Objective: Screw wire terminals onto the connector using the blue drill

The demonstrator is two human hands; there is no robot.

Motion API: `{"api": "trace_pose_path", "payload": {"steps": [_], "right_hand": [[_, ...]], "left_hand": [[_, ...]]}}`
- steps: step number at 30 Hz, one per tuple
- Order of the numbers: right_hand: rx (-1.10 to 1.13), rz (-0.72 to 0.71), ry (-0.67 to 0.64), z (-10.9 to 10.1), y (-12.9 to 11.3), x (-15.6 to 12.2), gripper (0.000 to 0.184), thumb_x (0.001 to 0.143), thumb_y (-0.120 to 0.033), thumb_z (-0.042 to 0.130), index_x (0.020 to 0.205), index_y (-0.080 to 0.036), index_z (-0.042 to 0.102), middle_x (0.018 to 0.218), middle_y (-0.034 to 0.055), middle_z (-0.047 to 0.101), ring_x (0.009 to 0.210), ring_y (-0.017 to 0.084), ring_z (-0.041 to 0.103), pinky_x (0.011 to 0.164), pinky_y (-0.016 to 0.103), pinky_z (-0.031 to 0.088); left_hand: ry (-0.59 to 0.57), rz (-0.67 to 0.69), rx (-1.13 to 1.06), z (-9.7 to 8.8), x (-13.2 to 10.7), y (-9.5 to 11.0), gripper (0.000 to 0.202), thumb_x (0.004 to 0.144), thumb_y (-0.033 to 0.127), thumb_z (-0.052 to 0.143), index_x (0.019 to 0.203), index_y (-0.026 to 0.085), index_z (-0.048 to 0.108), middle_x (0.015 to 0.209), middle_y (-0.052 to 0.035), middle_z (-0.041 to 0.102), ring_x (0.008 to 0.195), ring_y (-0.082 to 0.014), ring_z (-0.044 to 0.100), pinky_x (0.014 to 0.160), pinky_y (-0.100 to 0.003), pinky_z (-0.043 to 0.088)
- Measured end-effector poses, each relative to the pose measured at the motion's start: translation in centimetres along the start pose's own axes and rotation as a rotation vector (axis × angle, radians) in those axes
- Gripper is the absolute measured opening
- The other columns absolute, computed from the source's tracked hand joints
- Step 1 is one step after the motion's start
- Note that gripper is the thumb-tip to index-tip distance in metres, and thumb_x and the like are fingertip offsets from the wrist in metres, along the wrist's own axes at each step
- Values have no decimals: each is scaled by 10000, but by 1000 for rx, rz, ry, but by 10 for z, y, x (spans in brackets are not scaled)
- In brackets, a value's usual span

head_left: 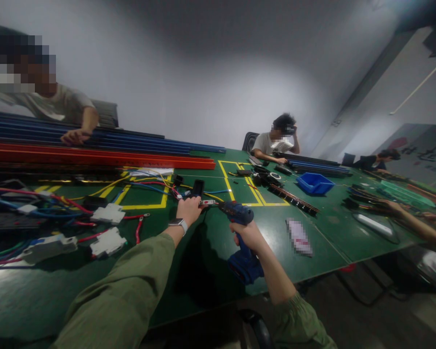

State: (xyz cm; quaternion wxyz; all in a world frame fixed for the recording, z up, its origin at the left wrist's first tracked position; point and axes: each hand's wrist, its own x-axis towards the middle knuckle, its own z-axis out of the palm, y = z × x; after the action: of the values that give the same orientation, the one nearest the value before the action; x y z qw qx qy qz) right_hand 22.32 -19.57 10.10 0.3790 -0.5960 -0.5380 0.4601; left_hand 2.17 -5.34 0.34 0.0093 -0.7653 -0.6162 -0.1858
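My right hand [249, 234] is wrapped round the grip of a blue cordless drill [246, 252], its nose pointing left. The drill's tip meets or nearly meets a small pale part with a red mark [208, 202], which my left hand [189, 211] grips with closed fingers. Just behind that hand a black block [198, 187] stands up. Yellow, blue and red wires [148, 182] run in from the left toward it. What lies under my left fingers is hidden.
Grey-white breakers [109, 213] with thick cables lie at left. Long red rails [94, 156] and blue rails [148, 144] line the far side. A blue bin [315, 184], a dark strip [292, 198] and a phone-shaped item [299, 236] lie right. Co-workers sit around the green table [334, 223].
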Motion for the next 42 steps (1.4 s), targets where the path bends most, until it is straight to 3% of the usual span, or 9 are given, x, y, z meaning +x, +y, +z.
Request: {"api": "trace_pose_path", "payload": {"steps": [31,42], "right_hand": [[20,-1,-3,2,-7,-2,71,660,-219,556,684,-182,500,432,-57,463,356,119,499,360,210,349],[2,28,3,4,-11,-4,74,661,-219,562,702,-181,514,414,-59,463,353,113,480,368,207,345]], "left_hand": [[-36,-7,-8,-3,2,-1,403,875,523,359,975,197,574,994,-132,644,924,-280,579,807,-384,306],[-32,-13,6,-4,1,-1,469,873,578,328,983,198,579,1001,-137,650,927,-283,587,806,-389,303]]}}
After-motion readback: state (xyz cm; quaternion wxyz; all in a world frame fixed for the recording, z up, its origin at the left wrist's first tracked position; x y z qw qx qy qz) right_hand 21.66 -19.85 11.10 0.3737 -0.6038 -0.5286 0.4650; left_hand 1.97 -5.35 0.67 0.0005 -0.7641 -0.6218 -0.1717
